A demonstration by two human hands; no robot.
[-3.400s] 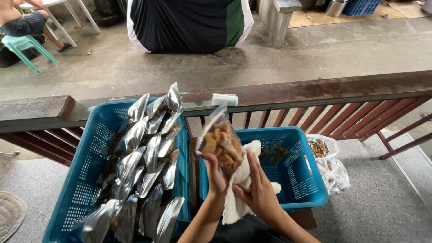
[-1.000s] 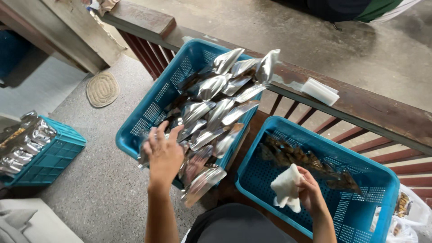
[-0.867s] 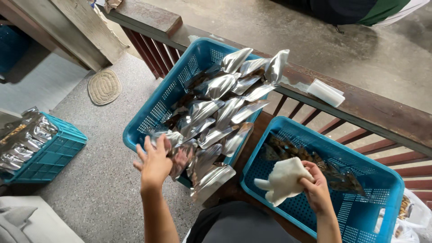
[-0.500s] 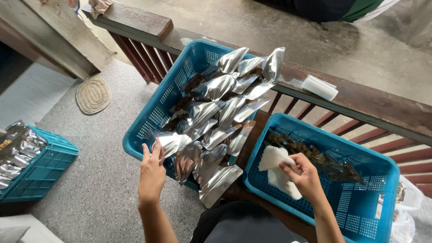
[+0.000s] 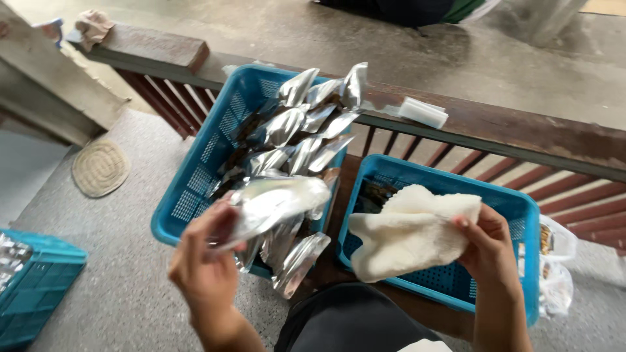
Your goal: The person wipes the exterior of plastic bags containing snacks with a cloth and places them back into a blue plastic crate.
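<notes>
Round woven mat (image 5: 100, 167) on floor — brown wooden railing (image 5: 521, 133) behind.

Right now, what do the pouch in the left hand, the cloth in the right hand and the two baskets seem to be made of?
Pouch: probably metallised foil, shiny silver with creases and glare. Cloth: soft off-white fabric, perhaps towelling, matte and drooping in folds. Baskets: blue moulded plastic, judging by their stiff perforated walls.

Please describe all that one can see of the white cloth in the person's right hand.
The white cloth looks like a soft, textured towel, off-white, limp and loosely folded. The right hand pinches its right end; the rest hangs out to the left in the air above the smaller blue basket. Its lower left corner droops near the basket's front wall. The left hand does not touch it.
</notes>
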